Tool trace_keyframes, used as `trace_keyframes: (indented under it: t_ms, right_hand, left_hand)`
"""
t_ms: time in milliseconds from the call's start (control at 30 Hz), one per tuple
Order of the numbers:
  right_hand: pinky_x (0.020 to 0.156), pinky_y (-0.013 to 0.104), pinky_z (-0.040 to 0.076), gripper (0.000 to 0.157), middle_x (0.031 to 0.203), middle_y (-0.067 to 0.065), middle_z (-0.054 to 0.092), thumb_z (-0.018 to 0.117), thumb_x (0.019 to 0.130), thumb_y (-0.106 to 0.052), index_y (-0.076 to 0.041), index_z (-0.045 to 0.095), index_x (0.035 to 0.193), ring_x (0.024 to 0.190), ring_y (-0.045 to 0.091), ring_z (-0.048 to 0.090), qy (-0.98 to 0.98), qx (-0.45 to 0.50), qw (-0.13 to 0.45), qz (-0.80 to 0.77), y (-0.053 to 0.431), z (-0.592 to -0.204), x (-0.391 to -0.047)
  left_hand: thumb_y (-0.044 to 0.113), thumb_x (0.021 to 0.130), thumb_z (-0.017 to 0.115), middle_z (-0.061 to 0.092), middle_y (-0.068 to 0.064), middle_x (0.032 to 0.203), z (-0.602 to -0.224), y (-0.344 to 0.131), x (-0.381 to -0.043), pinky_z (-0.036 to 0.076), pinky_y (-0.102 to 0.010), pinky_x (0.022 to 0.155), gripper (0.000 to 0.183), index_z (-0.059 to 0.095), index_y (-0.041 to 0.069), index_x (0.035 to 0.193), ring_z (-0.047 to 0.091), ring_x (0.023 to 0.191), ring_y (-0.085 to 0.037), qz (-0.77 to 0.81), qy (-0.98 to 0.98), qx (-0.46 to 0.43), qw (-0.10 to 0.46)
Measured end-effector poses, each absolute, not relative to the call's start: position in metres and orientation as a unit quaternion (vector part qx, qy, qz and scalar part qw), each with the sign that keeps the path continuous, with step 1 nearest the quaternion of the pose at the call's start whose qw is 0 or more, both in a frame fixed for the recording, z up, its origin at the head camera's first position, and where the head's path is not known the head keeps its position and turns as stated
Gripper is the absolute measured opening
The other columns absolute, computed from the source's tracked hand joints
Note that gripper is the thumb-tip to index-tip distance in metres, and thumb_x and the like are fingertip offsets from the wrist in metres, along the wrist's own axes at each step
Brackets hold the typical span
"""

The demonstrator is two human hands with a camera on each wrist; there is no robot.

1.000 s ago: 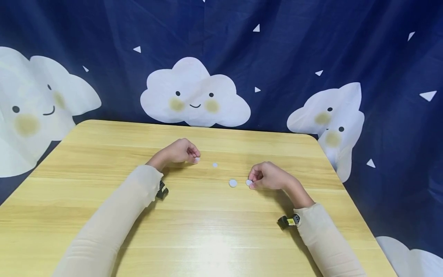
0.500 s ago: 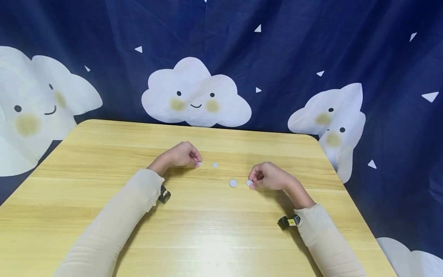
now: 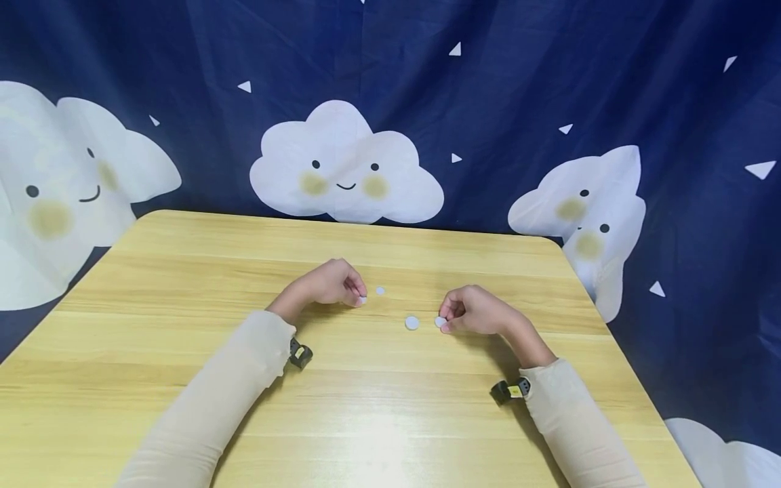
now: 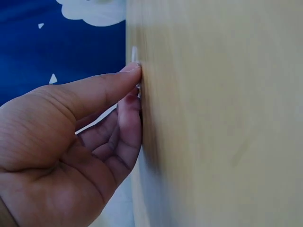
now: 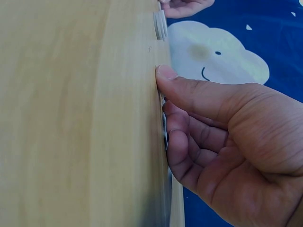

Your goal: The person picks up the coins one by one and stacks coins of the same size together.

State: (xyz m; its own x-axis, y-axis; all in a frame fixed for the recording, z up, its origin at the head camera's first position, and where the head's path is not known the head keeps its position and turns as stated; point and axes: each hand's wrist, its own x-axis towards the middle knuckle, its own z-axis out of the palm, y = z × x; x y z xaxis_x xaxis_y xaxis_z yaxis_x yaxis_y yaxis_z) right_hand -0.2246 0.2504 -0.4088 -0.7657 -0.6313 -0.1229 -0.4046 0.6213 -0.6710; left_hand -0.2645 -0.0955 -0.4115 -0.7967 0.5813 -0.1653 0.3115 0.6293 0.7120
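Observation:
Between the thumb and fingertips of my left hand is a small pale coin-like disc, held low over the table. My right hand pinches another such disc down at the tabletop; in the right wrist view the thumb mostly hides it. A short stack of discs stands just left of my right fingertips, its layered edge showing in the right wrist view. One single disc lies flat, a little beyond and right of my left fingertips.
The wooden table has rounded far corners and reaches a dark blue curtain printed with clouds. Both forearms, in beige sleeves with black wrist cameras, lie over the near part of the table.
My left hand has moved right and toward the near side with its disc, closer to the single disc and the stack. My right hand and the lying discs stay in place.

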Motion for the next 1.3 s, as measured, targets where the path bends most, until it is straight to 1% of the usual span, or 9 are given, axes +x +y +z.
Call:
trace_keyframes:
  t_ms: [200, 333, 467, 600, 867, 1000, 1300]
  right_hand:
    - [0.072, 0.026, 0.055, 0.015, 0.080, -0.005, 0.068, 0.085, 0.084, -0.010, -0.011, 0.071, 0.089, 0.076, 0.014, 0.063, 0.883, -0.294, 0.175, -0.320, 0.251, -0.409, -0.225]
    - [0.072, 0.026, 0.055, 0.015, 0.080, -0.005, 0.067, 0.085, 0.084, -0.010, -0.011, 0.071, 0.089, 0.076, 0.014, 0.063, 0.882, -0.296, 0.174, -0.321, 0.251, -0.409, -0.225]
    - [0.072, 0.026, 0.055, 0.015, 0.080, -0.004, 0.067, 0.085, 0.084, -0.010, -0.011, 0.071, 0.089, 0.076, 0.014, 0.062, 0.882, -0.295, 0.174, -0.322, 0.250, -0.409, -0.225]
    - [0.072, 0.026, 0.055, 0.015, 0.080, -0.004, 0.067, 0.085, 0.084, -0.010, -0.011, 0.071, 0.089, 0.076, 0.014, 0.062, 0.882, -0.293, 0.177, -0.323, 0.250, -0.410, -0.225]
    - [0.072, 0.026, 0.055, 0.015, 0.080, -0.003, 0.067, 0.085, 0.084, -0.010, -0.010, 0.071, 0.089, 0.076, 0.015, 0.062, 0.881, -0.294, 0.176, -0.325, 0.251, -0.409, -0.225]
    - [0.072, 0.026, 0.055, 0.015, 0.081, -0.003, 0.067, 0.085, 0.084, -0.010, -0.010, 0.071, 0.089, 0.077, 0.015, 0.062, 0.880, -0.294, 0.178, -0.328, 0.251, -0.408, -0.224]
    - [0.072, 0.026, 0.055, 0.015, 0.081, -0.003, 0.067, 0.085, 0.084, -0.009, -0.009, 0.071, 0.089, 0.077, 0.015, 0.062, 0.880, -0.292, 0.177, -0.331, 0.250, -0.407, -0.223]
  left_hand:
    - [0.006, 0.088, 0.080, 0.072, 0.001, 0.087, -0.410, -0.087, -0.256, 0.055, -0.027, 0.078, 0.007, 0.077, 0.007, 0.094, 0.064, 0.083, -0.013, 0.349, 0.874, 0.270, 0.203]
    - [0.004, 0.087, 0.079, 0.072, 0.001, 0.086, -0.411, -0.083, -0.250, 0.055, -0.027, 0.078, 0.007, 0.077, 0.007, 0.094, 0.064, 0.081, -0.012, 0.351, 0.869, 0.287, 0.199]
    - [0.004, 0.086, 0.080, 0.071, 0.003, 0.085, -0.412, -0.080, -0.245, 0.056, -0.026, 0.078, 0.009, 0.077, 0.009, 0.092, 0.064, 0.081, -0.012, 0.351, 0.865, 0.294, 0.206]
    - [0.003, 0.085, 0.081, 0.071, 0.002, 0.084, -0.412, -0.078, -0.240, 0.056, -0.026, 0.077, 0.010, 0.076, 0.008, 0.091, 0.064, 0.081, -0.012, 0.350, 0.863, 0.297, 0.211]
    - [0.002, 0.085, 0.081, 0.070, 0.001, 0.083, -0.408, -0.079, -0.236, 0.055, -0.026, 0.077, 0.011, 0.074, 0.006, 0.092, 0.064, 0.080, -0.013, 0.345, 0.868, 0.285, 0.216]
    - [0.004, 0.085, 0.082, 0.070, 0.001, 0.082, -0.407, -0.080, -0.234, 0.054, -0.027, 0.076, 0.010, 0.074, 0.008, 0.090, 0.064, 0.079, -0.013, 0.338, 0.874, 0.272, 0.218]
    - [0.007, 0.084, 0.084, 0.068, 0.002, 0.080, -0.409, -0.080, -0.235, 0.052, -0.027, 0.072, 0.010, 0.074, 0.011, 0.086, 0.061, 0.076, -0.013, 0.316, 0.887, 0.268, 0.203]
